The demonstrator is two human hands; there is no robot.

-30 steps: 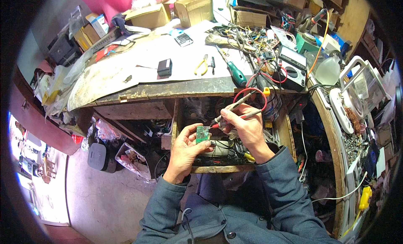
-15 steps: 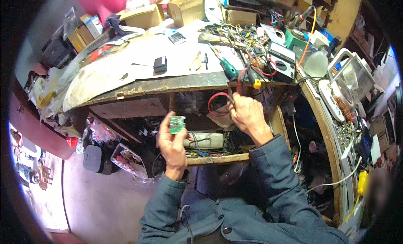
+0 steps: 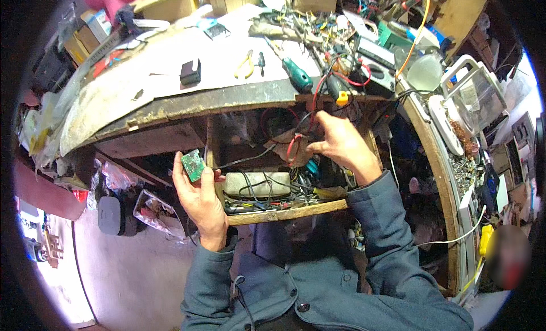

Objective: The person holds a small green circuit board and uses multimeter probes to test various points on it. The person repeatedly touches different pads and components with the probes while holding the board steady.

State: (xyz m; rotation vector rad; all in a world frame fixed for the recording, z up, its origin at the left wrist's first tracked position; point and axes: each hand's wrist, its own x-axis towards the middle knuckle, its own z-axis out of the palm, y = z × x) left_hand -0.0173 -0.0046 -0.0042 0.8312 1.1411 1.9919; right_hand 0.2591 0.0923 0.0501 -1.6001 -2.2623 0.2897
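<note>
In my left hand [image 3: 200, 203] is a small green circuit board [image 3: 194, 165], gripped by its edges between thumb and fingers and tilted, in front of the open drawer space. My right hand [image 3: 344, 146] is under the bench's front edge, thumb and forefinger apart, with nothing visible between them. Beside its fingertips hang red and black test leads [image 3: 294, 144], which come down from the bench top. A yellow-tipped black tool [image 3: 342, 97] hangs over the edge just above that hand.
The open drawer [image 3: 284, 212] holds a pale block [image 3: 257, 184] wrapped with black cable, and loose tools. On the bench are a green-handled screwdriver [image 3: 298, 75], yellow pliers [image 3: 245, 66], a black box [image 3: 190, 72], a multimeter [image 3: 380, 75] and tangled wires.
My left hand has moved left with the circuit board. My right hand has opened from its pinch on a dark slim tool and shifted slightly right; the view has shifted and the drawer shows more.
</note>
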